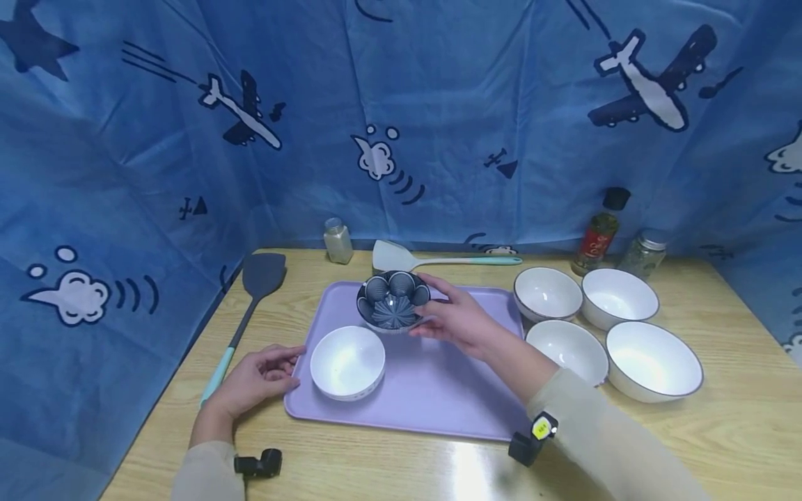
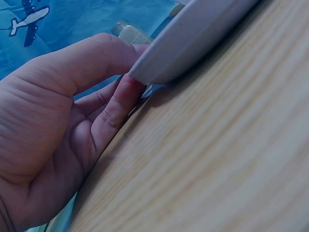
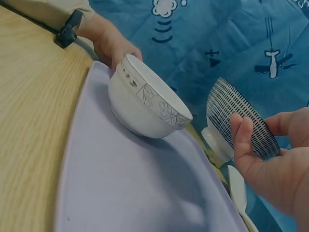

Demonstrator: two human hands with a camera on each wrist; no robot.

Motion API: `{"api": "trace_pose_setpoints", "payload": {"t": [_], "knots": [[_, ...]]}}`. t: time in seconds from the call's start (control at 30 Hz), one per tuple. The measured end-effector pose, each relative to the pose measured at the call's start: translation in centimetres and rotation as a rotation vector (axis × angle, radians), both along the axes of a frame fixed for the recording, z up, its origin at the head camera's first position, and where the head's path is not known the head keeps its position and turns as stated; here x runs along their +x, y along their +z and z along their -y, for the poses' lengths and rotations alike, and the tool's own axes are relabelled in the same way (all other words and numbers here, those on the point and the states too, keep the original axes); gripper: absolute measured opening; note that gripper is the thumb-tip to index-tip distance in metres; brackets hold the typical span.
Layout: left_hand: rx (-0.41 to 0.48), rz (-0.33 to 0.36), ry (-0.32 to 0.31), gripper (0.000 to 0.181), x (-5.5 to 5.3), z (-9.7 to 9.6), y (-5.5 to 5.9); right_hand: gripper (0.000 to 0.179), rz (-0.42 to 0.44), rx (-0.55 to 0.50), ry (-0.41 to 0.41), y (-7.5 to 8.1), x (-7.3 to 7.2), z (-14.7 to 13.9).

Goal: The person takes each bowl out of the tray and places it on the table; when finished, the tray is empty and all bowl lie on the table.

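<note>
My right hand point(image 1: 457, 316) holds a dark blue patterned bowl point(image 1: 393, 306) by its right side. In the right wrist view this bowl point(image 3: 234, 116) is tilted above the far part of the tray, with a dashed pattern outside and a white foot. A lilac tray point(image 1: 445, 390) lies on the table. On its left part stands a white bowl point(image 1: 347, 362), which has a grey floral band in the right wrist view. My left hand point(image 1: 257, 381) pinches the tray's left edge, thumb and finger at the rim point(image 2: 159, 63) in the left wrist view.
Several white bowls point(image 1: 654, 358) with dark rims stand to the tray's right. Behind the tray are a pale spatula point(image 1: 401, 257), a shaker jar point(image 1: 338, 242), a red-labelled bottle point(image 1: 598, 233) and another jar point(image 1: 644, 252). A dark turner point(image 1: 263, 275) lies left. Blue curtain point(image 1: 438, 104) encloses the table.
</note>
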State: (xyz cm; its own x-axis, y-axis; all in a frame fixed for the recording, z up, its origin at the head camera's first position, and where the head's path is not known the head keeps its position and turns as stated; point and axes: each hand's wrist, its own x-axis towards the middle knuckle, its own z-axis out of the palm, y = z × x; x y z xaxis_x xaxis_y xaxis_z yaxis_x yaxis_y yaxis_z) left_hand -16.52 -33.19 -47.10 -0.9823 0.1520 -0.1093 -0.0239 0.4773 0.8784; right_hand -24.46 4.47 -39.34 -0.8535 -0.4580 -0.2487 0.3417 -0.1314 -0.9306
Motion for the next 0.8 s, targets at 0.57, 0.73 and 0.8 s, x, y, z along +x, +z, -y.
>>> {"api": "trace_pose_setpoints", "payload": {"t": [0.57, 0.73, 0.8], "knots": [[0.008, 0.003, 0.002, 0.061, -0.2, 0.0, -0.2, 0.077, -0.032, 0.028, 0.111, 1.5, 3.4, -5.8], [0.008, -0.006, -0.003, 0.061, -0.2, 0.1, -0.3, 0.077, -0.032, 0.032, 0.158, 1.6, 4.1, -7.4], [0.018, -0.004, -0.005, 0.061, -0.2, 0.1, -0.4, 0.077, -0.024, 0.027, 0.178, 1.5, 4.4, -8.0]]}}
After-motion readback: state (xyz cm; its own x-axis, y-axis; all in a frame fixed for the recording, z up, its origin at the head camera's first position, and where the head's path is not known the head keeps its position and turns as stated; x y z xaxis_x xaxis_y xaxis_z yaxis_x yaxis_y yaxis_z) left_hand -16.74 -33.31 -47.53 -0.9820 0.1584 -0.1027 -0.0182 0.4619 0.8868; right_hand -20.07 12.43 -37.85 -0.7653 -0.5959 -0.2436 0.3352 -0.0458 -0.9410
